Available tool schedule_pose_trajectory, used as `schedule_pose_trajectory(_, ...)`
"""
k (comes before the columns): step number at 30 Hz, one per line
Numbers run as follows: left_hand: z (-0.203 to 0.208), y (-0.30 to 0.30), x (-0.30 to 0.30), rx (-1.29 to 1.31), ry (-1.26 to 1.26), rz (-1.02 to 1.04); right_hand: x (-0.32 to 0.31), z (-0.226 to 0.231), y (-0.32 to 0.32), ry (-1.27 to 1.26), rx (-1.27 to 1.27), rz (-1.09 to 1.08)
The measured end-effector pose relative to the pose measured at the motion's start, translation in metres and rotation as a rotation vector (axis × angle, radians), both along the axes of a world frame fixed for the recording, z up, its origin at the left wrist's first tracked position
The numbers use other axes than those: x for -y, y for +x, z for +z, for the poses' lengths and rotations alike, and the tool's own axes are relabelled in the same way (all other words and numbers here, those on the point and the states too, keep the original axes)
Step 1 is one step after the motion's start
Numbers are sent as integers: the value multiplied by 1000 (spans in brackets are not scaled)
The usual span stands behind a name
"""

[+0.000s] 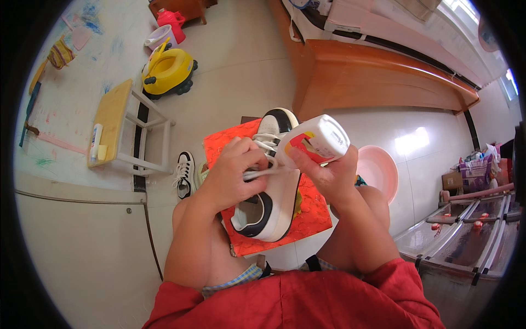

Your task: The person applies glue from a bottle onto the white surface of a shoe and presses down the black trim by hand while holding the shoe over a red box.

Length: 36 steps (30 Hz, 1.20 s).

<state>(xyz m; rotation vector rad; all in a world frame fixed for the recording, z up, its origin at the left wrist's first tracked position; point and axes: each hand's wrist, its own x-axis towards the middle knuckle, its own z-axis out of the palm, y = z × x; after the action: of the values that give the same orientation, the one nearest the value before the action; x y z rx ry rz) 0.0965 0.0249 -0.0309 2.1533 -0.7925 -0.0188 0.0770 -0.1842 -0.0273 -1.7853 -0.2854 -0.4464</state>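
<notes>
A white sneaker with black toe and heel panels lies across an orange-red covered surface between my knees, its toe pointing away from me. Pinched in the fingers of my left hand is the sneaker's white lace, pulled up from the shoe. My right hand is wrapped round a white bottle with a red and yellow label. The bottle is tilted, its base up to the right and its narrower end down by the lace. Whether anything flows from it I cannot tell.
A matching sneaker stands on the floor at left, near a yellow-topped stool. Farther off is a yellow ride-on toy. A pink basin sits right of my knee; a clear drawer unit stands beyond it.
</notes>
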Motion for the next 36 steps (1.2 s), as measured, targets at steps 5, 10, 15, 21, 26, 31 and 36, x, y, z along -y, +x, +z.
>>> schedule_pose_trajectory(5, -2, 4, -4, 2, 67, 122, 9, -2, -1, 124, -18, -82)
schedule_pose_trajectory(10, 1, 0, 1, -264, -187, 318, 11, -6, 0, 41, 82, -80)
schedule_pose_trajectory(15, 0, 1, 1, -299, -213, 199, 7, -5, 0, 16, 50, -105)
schedule_pose_trajectory(21, -1, 4, -2, -497, -367, 203, 5, -9, -6, 38, 63, -116)
schedule_pose_trajectory(26, -2, 7, 5, -565, -360, 127, 6, -10, -9, 90, 4, -128)
schedule_pose_trajectory(31, -7, 12, 5, -549, -184, 182, 8, -11, -8, 109, -31, -118)
schedule_pose_trajectory(36, -19, 14, 5, -407, -246, 192, 9, -11, -7, 102, 2, -128)
